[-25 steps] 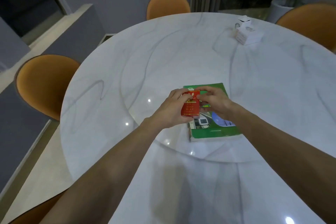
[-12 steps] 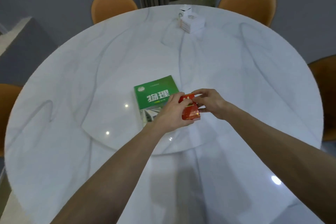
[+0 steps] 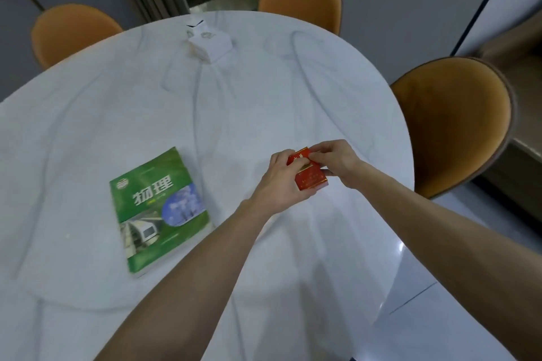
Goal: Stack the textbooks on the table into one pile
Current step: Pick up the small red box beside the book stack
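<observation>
hands: left hand [image 3: 281, 184] and right hand [image 3: 337, 163] grip red box [image 3: 309, 176] | contents hidden | textbook [image 3: 159, 211] apart

round white marble table [image 3: 293, 91] w/ a green textbook [image 3: 159, 211] lying flat near front-left & small white boxes [image 3: 208, 41] at far edge.
</observation>
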